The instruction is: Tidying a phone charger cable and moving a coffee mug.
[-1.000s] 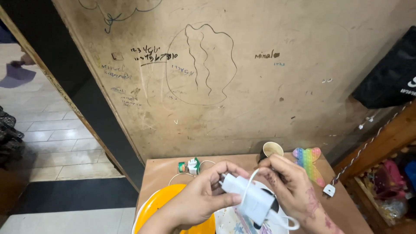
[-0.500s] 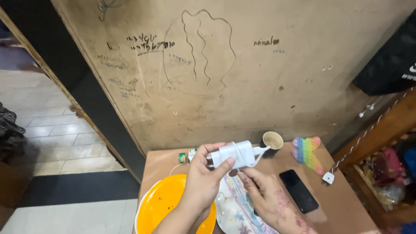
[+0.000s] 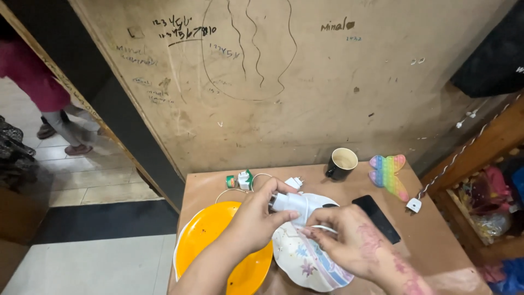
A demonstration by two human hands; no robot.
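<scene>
A brown counter [image 3: 431, 240] holds an orange plate [image 3: 210, 248] and a floral plate [image 3: 297, 259]. Above them, the left hand [image 3: 254, 221] pinches a white charger [image 3: 292, 203]; the right hand [image 3: 349, 240] pinches its white cable [image 3: 322, 228].

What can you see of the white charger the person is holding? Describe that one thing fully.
The white charger is a small, smooth, plastic-looking block with rounded edges, lying roughly level above the floral plate. The left hand grips its left end; the right hand touches its underside, where a thin white cable runs. Its prongs are hidden by fingers.
</scene>
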